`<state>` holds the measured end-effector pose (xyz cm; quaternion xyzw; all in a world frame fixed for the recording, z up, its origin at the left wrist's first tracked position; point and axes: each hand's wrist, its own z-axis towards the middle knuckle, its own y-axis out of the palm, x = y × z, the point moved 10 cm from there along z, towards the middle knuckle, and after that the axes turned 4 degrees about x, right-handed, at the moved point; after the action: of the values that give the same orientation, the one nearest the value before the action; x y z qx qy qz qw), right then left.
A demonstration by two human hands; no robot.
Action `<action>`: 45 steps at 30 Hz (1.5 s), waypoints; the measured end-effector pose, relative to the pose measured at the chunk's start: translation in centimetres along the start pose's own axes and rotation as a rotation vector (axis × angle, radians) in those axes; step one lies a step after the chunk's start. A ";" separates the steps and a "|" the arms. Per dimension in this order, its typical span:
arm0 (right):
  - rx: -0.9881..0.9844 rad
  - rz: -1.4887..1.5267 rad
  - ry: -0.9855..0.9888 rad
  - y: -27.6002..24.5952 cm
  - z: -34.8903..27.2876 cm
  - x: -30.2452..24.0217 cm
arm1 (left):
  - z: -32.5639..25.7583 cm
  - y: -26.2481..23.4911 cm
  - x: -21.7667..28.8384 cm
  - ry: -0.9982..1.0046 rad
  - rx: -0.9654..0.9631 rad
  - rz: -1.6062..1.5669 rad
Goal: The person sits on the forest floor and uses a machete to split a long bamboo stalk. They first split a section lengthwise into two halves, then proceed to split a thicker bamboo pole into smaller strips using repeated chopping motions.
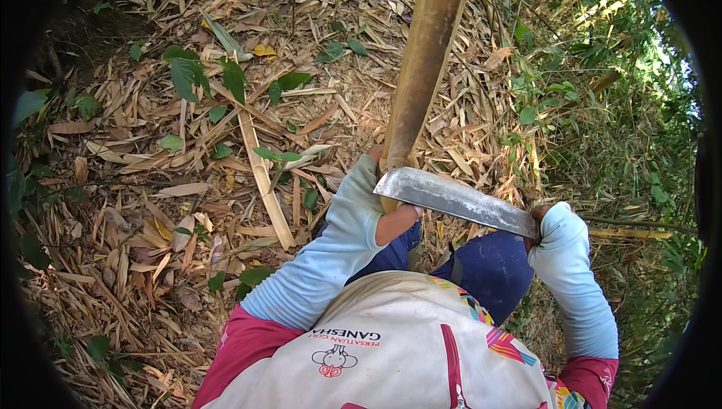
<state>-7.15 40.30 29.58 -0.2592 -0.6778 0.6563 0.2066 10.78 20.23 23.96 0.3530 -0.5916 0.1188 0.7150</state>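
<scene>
- Bamboo pole (423,63): long axis running from the top edge down toward the body, lower end hidden behind the left hand, dry leaf litter (150,206) beneath.
- Machete blade (455,200): lying crosswise to the pole, blunt tip touching the pole's lower end, handle end away to the pole's right.
- Left hand (376,161): mostly hidden by the pale sleeve, pressed against the pole's lower end; grip impossible to tell.
- Right hand (537,222): farther from the pole, closed round the machete handle, fingers barely visible.
</scene>
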 end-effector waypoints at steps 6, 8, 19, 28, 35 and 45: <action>0.030 -0.064 0.011 0.3 0.3 0.5 | 0.5 -0.4 0.7 0.084 -0.014 0.092; 0.005 -0.092 0.013 0.4 0.4 0.3 | 0.7 -0.4 0.8 0.084 -0.020 0.090; 0.109 -0.116 -0.042 0.0 1.6 -1.2 | 2.1 -1.7 -0.9 -0.031 -0.003 0.092; 0.100 -0.159 -0.114 -0.2 2.7 -2.1 | 2.5 -2.3 -1.8 -0.048 0.016 0.033; 0.102 -0.144 -0.112 0.0 3.2 -2.4 | 2.5 -2.2 -1.9 -0.045 0.019 0.003; -0.032 0.176 0.112 2.7 2.1 -1.0 | 2.6 -3.0 -0.5 0.054 0.066 0.219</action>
<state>-7.46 38.06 26.85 -0.3572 -0.6502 0.6455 0.1817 10.40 16.47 22.55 0.3061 -0.6028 0.2251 0.7016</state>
